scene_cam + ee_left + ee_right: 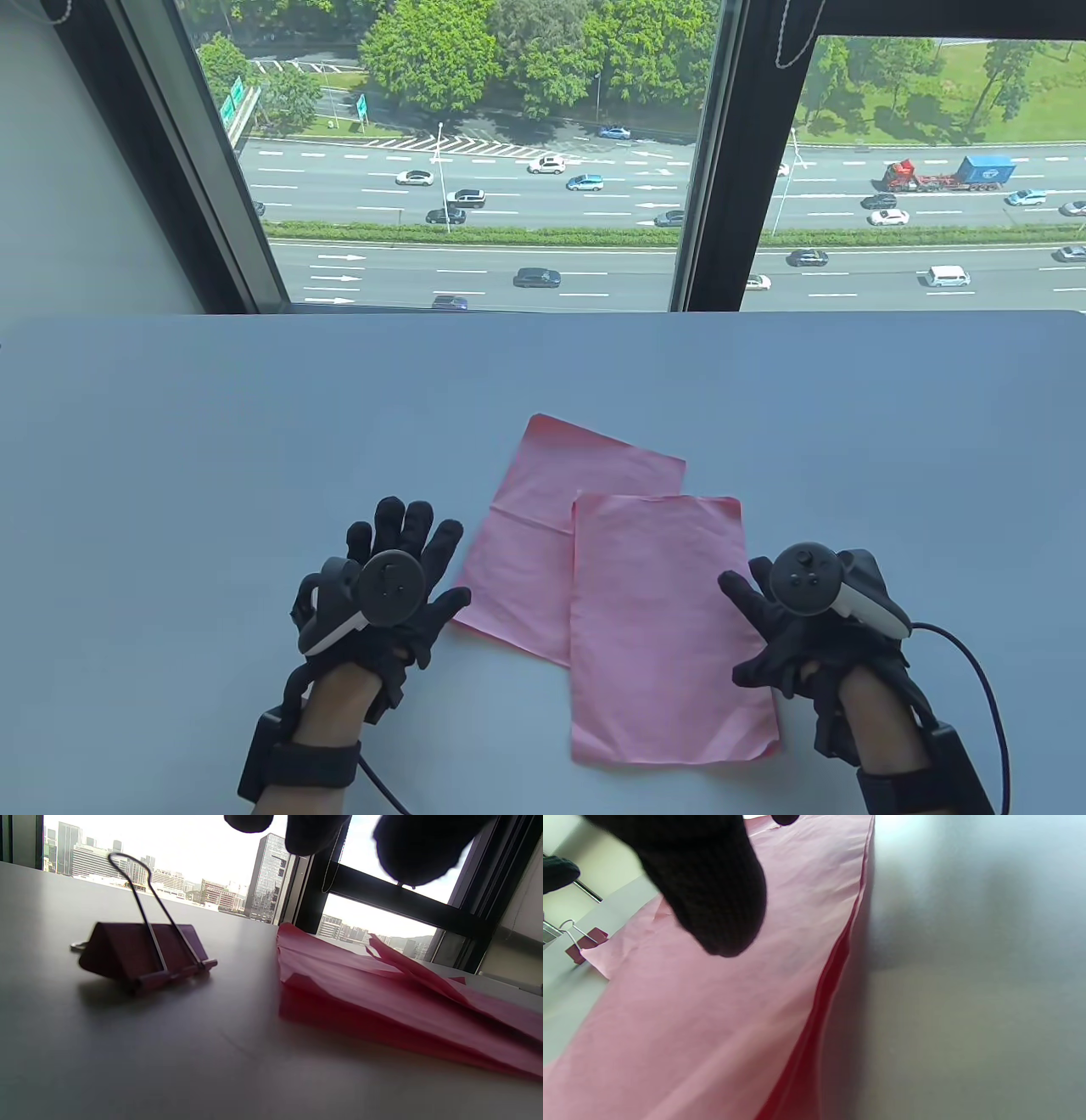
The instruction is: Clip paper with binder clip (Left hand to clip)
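While 2 pink sheets [653, 594] are lying overlapped at lower center, the left hand [382, 586] is hovering with spread, empty fingers [418, 846] over the clip [142, 952], seemingly for pickup; the right hand [806, 611] is waiting loosely open, holding nothing, beside the paper's edge.

A pale grey table [212, 441] carries two pink sheets of paper, the nearer sheet [670, 628] overlapping the farther sheet [551, 526]. A dark red binder clip [142, 952] lies on the tabletop just beside the paper, one wire handle raised.
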Tool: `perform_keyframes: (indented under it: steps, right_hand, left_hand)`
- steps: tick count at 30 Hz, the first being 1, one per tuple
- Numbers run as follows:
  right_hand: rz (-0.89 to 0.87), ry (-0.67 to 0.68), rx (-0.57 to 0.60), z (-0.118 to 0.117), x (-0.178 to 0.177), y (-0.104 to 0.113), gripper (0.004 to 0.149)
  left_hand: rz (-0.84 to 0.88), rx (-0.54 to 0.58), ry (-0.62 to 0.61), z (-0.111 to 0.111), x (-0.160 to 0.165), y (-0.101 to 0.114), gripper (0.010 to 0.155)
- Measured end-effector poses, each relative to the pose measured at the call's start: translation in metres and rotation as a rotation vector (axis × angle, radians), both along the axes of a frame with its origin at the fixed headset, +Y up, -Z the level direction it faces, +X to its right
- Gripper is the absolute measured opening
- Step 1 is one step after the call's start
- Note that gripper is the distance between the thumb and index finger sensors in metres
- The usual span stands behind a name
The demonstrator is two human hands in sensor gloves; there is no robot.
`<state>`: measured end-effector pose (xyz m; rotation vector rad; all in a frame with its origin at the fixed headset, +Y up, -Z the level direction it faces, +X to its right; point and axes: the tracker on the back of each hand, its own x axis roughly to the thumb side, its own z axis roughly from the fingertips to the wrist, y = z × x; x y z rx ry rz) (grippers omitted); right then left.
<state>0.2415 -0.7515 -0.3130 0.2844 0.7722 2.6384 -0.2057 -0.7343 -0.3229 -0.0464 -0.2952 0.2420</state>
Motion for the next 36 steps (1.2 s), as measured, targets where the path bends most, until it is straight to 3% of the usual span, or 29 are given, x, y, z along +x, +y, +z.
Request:
perform_keyframes:
  steps: [9,23,36]
  right_hand:
    - [0.024,0.038,-0.007,0.001,-0.011,-0.005,0.1]
    - [0.063,0.065,-0.053,0.0,-0.02,-0.021,0.101]
    - [0.048,0.055,-0.006,-0.001,-0.027,-0.024,0.097]
  left_hand:
    - [-0.004,-0.05,-0.043,0.0,0.01,-0.009,0.077]
    - [-0.09,-0.294,-0.094,-0.001,0.031,-0.034,0.073]
    - [-0.06,-0.27,-0.115,0.005,0.041,-0.023,0.065]
